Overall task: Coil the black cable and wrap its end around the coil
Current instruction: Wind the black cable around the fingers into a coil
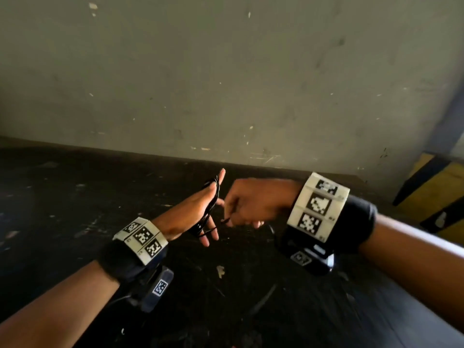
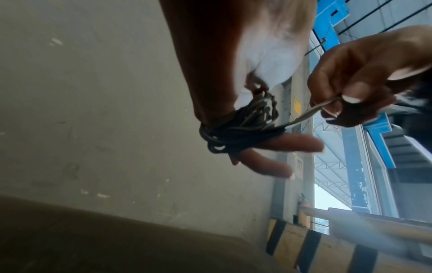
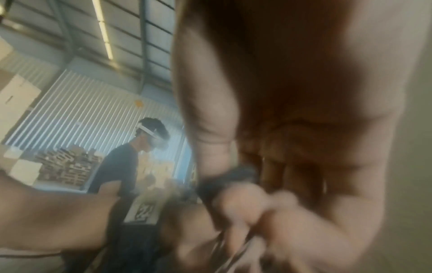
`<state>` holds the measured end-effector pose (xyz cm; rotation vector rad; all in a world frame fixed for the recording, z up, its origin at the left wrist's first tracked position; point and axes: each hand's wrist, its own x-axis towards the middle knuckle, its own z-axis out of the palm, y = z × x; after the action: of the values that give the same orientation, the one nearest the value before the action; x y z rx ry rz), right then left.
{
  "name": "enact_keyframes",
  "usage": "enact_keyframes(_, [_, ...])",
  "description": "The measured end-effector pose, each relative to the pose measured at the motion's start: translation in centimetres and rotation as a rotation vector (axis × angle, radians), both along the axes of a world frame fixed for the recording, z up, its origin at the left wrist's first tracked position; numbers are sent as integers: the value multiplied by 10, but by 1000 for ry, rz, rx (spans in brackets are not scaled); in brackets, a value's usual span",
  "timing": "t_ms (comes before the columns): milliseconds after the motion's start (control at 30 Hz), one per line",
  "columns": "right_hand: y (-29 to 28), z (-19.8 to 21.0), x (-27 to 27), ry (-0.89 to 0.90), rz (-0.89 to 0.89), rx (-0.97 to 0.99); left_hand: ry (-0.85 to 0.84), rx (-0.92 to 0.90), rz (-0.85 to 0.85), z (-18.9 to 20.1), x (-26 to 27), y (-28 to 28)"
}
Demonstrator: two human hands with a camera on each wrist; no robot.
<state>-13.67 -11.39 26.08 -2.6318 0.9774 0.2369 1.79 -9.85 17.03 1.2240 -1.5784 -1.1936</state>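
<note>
The black cable (image 1: 209, 212) is wound in several loops around the straight fingers of my left hand (image 1: 190, 209), held up above the dark table. My right hand (image 1: 248, 204) is close on its right and pinches the cable's free end between thumb and forefinger. In the left wrist view the coil (image 2: 243, 127) circles the left hand (image 2: 233, 55) at the base of the fingers, and a taut strand (image 2: 313, 112) runs from it to the right hand (image 2: 364, 88). The right wrist view is blurred; the coil (image 3: 224, 181) appears as a dark band beyond my right hand (image 3: 292, 110).
A scuffed dark tabletop (image 1: 75, 197) lies below both hands, with a grey wall (image 1: 226, 71) just behind it. A yellow-and-black striped barrier (image 1: 439, 187) stands at the right. A small pale scrap (image 1: 220, 271) lies on the table. Another person (image 3: 121, 162) stands far off.
</note>
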Motion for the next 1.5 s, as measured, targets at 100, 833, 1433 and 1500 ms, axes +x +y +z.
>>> enact_keyframes(100, [-4, 26, -5, 70, -8, -63, -63, 67, -67, -7, -1, 12])
enact_keyframes(833, [-70, -48, -12, -772, 91, -131, 438, 121, -353, 38, 2, 43])
enact_keyframes(1433, [21, -59, 24, -474, -25, 326, 223, -129, 113, 38, 28, -12])
enact_keyframes(1500, [22, -41, 20, -365, -16, 312, 91, -131, 143, 27, 27, -12])
